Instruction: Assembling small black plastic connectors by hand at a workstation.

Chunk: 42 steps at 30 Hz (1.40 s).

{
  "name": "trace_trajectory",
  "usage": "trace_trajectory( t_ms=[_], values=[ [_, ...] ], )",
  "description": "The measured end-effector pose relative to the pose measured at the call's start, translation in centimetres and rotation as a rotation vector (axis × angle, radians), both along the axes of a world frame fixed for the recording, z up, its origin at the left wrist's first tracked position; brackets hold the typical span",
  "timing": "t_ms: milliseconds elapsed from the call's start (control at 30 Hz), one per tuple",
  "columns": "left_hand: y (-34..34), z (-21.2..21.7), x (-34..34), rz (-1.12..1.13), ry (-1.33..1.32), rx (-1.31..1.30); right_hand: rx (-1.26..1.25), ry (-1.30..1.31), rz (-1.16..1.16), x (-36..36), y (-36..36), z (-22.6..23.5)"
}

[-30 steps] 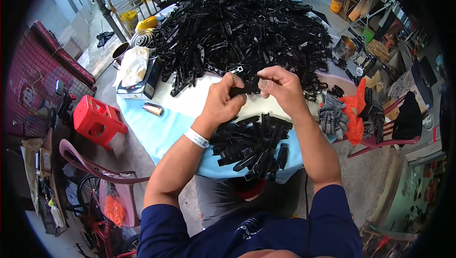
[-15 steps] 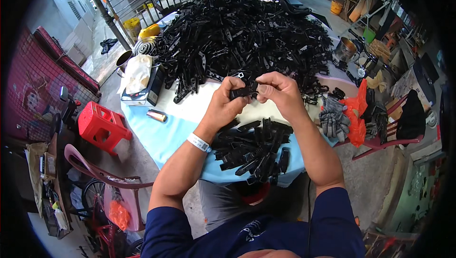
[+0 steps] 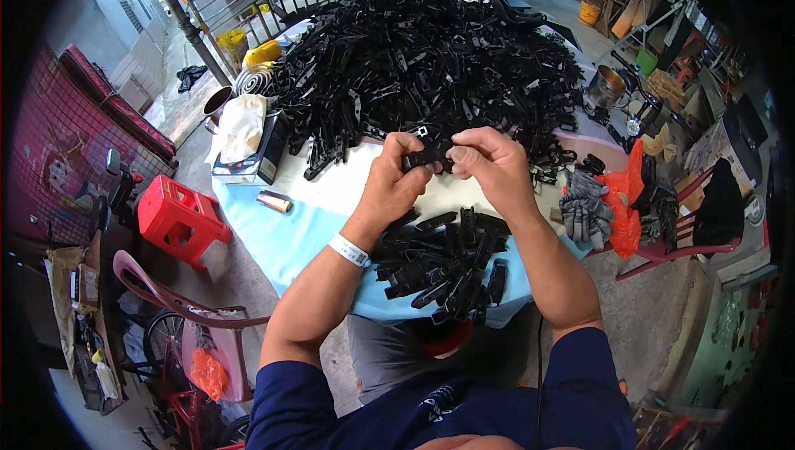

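Note:
Both my hands meet over the table, just in front of a big heap of black plastic parts (image 3: 422,61). Between them is one small, dark black plastic part (image 3: 424,158). My left hand (image 3: 396,175) grips it between thumb and fingers. My right hand (image 3: 494,167) pinches at its right end with thumb and forefinger; its fingertips partly cover that end, and what exactly they hold there is hard to make out. Below my wrists lies a smaller pile of long black parts (image 3: 443,264) at the table's near edge.
A box (image 3: 248,164) with a pale bundle on top stands at the left, near a lighter-like object (image 3: 274,201). Grey gloves (image 3: 586,208) and an orange plastic bag (image 3: 623,197) hang at the right edge. A red stool (image 3: 180,220) and a chair (image 3: 178,288) stand left.
My hands stay almost in place, with the black part tilted slightly and the right fingers still pinching at its end. The view has shifted a little.

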<state>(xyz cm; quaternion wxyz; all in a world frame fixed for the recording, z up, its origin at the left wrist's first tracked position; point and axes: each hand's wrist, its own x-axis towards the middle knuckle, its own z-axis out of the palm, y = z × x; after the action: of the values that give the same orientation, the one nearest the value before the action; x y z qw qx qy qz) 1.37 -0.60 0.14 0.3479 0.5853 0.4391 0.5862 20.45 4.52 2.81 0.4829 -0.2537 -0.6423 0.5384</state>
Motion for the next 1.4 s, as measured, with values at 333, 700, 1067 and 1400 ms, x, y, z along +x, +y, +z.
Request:
trace_trajectory(
  t_ms=[333, 700, 1067, 1400],
  values=[
    [0.0, 0.3, 0.2, 0.104, 0.413, 0.123, 0.19, -0.219, -0.116, -0.6, -0.3, -0.5],
    [-1.2, 1.4, 0.3, 0.003, 0.434, 0.048, 0.838, -0.244, -0.373, -1.6, -0.1, 0.0],
    [-1.0, 1.2, -0.8, -0.066, -0.024, -0.129, -0.098, -0.097, 0.121, -0.8, 1.0, -0.7],
    [-0.6, 1.7, -1.6, -0.226, -0.052, -0.127, -0.111, -0.053, 0.136, 0.4, 1.2, -0.7]
  ],
)
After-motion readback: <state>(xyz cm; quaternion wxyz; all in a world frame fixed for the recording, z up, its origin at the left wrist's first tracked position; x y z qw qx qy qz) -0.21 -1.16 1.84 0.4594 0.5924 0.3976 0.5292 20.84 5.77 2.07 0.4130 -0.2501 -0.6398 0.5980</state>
